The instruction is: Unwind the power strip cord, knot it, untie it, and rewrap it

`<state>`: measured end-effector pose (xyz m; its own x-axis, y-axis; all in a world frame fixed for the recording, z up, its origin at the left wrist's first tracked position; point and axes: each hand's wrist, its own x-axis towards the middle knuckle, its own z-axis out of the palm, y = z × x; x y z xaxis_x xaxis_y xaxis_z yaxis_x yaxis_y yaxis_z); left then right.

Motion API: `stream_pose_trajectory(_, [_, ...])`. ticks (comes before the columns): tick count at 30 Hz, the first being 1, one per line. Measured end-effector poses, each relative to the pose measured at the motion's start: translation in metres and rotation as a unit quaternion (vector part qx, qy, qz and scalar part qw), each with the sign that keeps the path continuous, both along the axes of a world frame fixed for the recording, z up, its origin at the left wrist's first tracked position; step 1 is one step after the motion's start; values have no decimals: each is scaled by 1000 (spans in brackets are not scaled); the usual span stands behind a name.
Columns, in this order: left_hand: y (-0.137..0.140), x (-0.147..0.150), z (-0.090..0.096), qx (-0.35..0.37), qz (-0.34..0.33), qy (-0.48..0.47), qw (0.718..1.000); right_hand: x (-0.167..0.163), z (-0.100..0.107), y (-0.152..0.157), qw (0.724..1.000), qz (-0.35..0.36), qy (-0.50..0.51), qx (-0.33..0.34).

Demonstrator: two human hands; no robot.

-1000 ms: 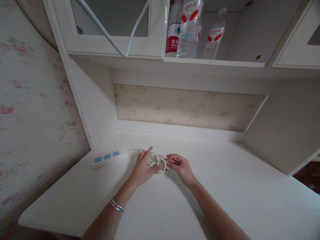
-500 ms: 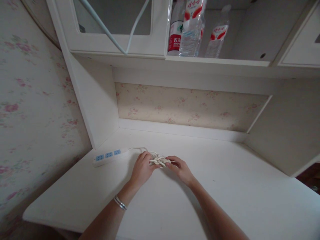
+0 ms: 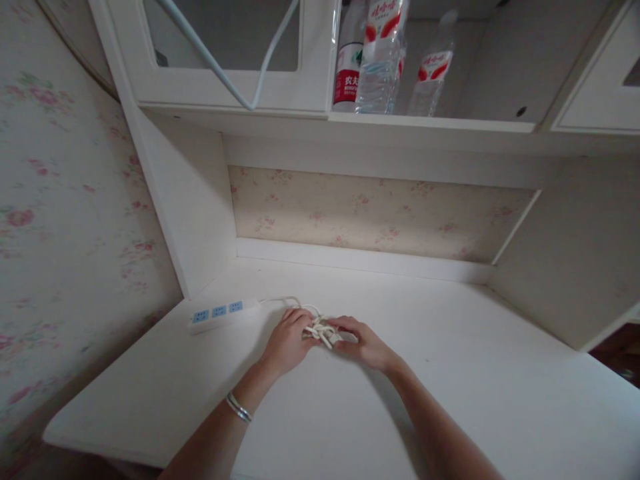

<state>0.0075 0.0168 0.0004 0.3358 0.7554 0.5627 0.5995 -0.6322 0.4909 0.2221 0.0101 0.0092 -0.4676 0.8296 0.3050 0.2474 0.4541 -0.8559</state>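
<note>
A bundled white power cord (image 3: 323,329) lies between my two hands, low over the desk. My left hand (image 3: 290,339) is closed on the bundle's left side, with silver bangles on that wrist. From the right, my right hand (image 3: 361,343) pinches the bundle with thumb and fingers. The cord runs back and left to a white power strip (image 3: 225,316) with blue socket faces, resting on the desk. Parts of the bundle are hidden behind my fingers.
The white desk (image 3: 470,373) has a rounded front left corner. Above it hangs a cabinet, its open shelf (image 3: 430,123) holding several plastic bottles (image 3: 379,67). A pale cable (image 3: 220,67) dangles before the left cabinet door. Flowered wallpaper (image 3: 75,233) covers the left wall.
The cord bundle has shifted slightly right and toward me, together with both hands. The power strip has moved a little, and its cord now lies in a slightly different curve.
</note>
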Motion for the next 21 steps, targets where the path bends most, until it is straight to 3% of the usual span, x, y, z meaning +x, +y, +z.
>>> stream_pose_trajectory(11, [-4,-8,10,-36,-53,33,997,-6,-9,-2,988,-3,-97,120])
stream_pose_trajectory(15, [-5,-7,12,-55,-17,41,998,-8,-8,-2,976,5,-139,167])
stream_pose_trajectory(21, [-5,-4,6,-14,-2,109,994,-13,-13,-2,961,-28,-190,200])
